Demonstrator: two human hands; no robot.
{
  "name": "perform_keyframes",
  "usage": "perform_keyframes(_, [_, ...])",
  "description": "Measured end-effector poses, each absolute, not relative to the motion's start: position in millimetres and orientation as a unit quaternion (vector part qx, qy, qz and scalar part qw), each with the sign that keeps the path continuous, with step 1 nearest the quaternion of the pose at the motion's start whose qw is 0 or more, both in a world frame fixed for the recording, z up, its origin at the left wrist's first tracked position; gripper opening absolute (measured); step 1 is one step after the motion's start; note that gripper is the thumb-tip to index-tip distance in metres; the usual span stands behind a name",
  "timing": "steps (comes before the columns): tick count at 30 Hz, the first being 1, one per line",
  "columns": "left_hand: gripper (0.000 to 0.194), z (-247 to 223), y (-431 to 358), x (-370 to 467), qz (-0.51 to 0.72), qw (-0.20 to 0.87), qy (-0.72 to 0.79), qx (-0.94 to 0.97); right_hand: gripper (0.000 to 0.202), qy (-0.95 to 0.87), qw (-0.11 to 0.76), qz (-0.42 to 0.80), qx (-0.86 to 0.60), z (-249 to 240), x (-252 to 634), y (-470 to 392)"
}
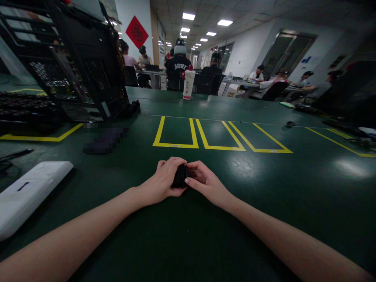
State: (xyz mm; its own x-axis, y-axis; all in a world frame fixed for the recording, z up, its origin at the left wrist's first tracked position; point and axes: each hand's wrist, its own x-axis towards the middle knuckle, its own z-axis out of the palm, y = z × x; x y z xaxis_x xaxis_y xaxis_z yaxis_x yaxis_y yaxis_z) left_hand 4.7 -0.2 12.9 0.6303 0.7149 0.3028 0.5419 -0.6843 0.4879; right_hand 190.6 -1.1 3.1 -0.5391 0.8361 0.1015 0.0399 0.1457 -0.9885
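A small black object [179, 177] is held between both hands just above or on the green table [188, 239], near the middle of the view. My left hand [164, 178] wraps round its left side, fingers over the top and thumb below. From the right, my right hand [207, 182] pinches its right edge with thumb and fingers. What the object is cannot be made out, since the fingers cover much of it.
Yellow tape outlines [176, 146] mark the table beyond the hands. At left are a black computer case [88, 66], a dark blurred item [104, 140] and a white device [32, 196]. A white cup [188, 85] stands farther back. Several people sit beyond.
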Motion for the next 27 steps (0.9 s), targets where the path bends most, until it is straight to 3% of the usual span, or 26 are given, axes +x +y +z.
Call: perform_keyframes(27, [0.056,14.5,0.3,5.7,0.23,0.165,0.36,0.889,0.024,-0.66,0.366,0.565,-0.334,-0.8,190.3,-0.8])
